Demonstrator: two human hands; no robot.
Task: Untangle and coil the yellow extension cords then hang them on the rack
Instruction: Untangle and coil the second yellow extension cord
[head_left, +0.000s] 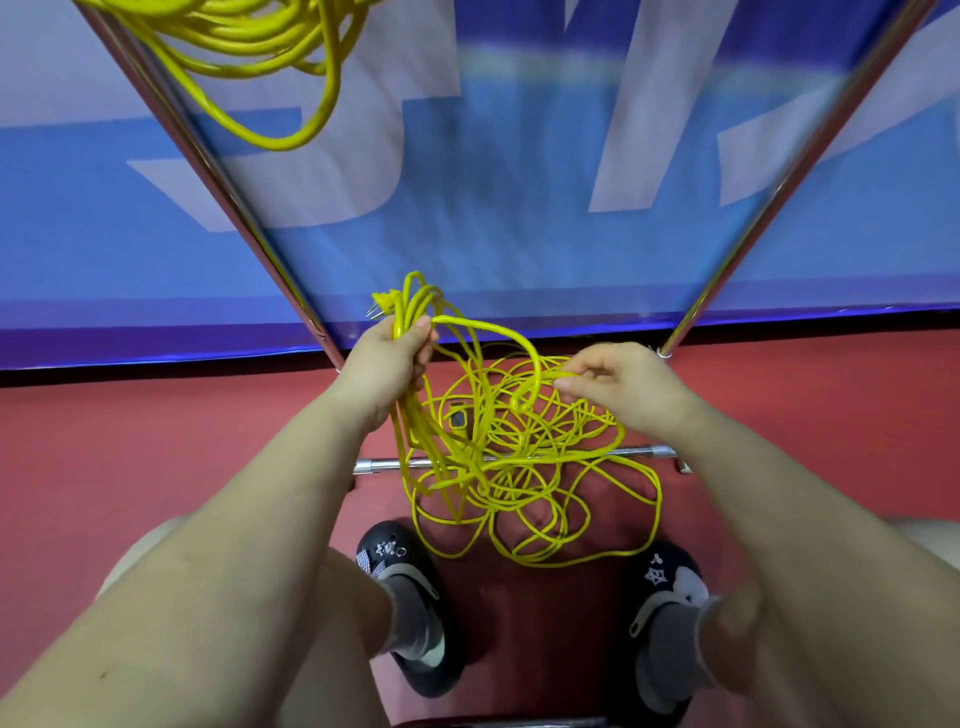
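My bare forearms fill the lower part of the view, and between them I see my two black clog shoes with small charms (402, 587), worn over grey socks and planted on the red floor (156, 441). My left hand (387, 358) is closed in a fist round a gathered bundle of yellow extension cord loops (410, 306); a plug with metal prongs sticks out of the bundle just above my knuckles. The loops hang down from that fist toward the floor. My right hand (618, 387) pinches a single strand between thumb and fingertips, the other fingers loosely curled, and that strand arches across to my left hand. Below both hands lies the tangled heap of yellow cord (530, 467), spread on the floor between my feet and draped over a low horizontal chrome bar (644, 451). A dark socket block shows inside the tangle. Two slanted chrome rack poles (218, 171) rise from the floor at either side, spreading toward the upper corners. A coiled yellow cord (249, 47) hangs at the upper left by the left pole. Behind the rack stands a blue banner with large white lettering (519, 156), blurred.
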